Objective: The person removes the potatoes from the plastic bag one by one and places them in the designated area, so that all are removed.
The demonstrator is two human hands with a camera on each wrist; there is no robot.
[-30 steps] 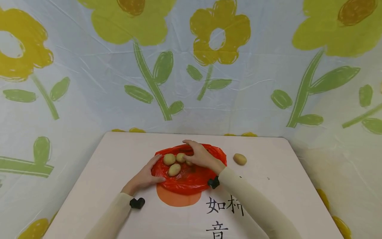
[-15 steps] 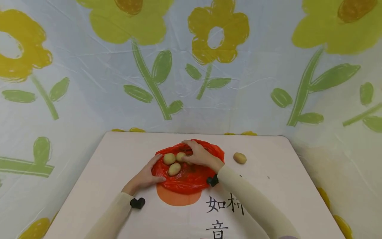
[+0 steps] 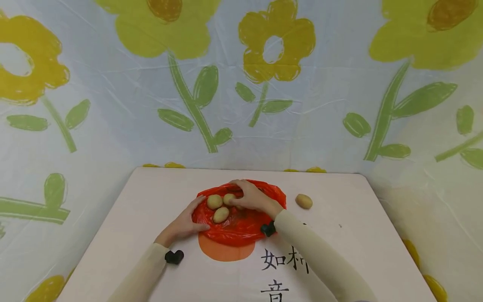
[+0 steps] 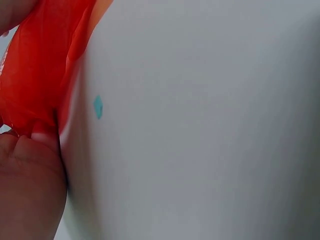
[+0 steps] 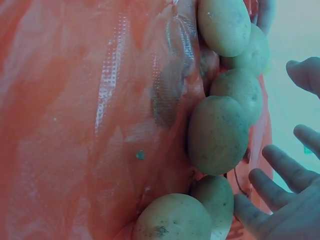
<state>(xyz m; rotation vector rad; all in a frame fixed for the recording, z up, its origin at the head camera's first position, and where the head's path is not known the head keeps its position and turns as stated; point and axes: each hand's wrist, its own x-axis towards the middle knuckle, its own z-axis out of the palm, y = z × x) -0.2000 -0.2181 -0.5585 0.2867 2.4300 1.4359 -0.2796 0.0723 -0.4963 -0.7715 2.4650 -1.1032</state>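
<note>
A red plastic bag (image 3: 234,239) lies spread on the table, with several potatoes (image 3: 221,214) on it. My left hand (image 3: 183,221) rests at the bag's left side, fingers and thumb spread apart against the plastic; in the left wrist view its palm side (image 4: 30,185) touches the bag (image 4: 40,60), and most fingers are hidden. Over the bag's far middle, my right hand (image 3: 254,197) arches with its thumb beside a potato (image 3: 228,199). The right wrist view shows its fingers (image 5: 287,170) fairly straight and spread alongside the potatoes (image 5: 218,135), none clearly gripped.
One loose potato (image 3: 304,201) lies on the table right of the bag. The pale table covering (image 3: 362,243) bears an orange shape (image 3: 226,253) and black characters (image 3: 274,260). A flower-patterned cloth (image 3: 324,138) stands behind and at the sides.
Very little differs. My right fingers sit slightly lower in the head view than one second ago; the left hand and the potatoes keep their places.
</note>
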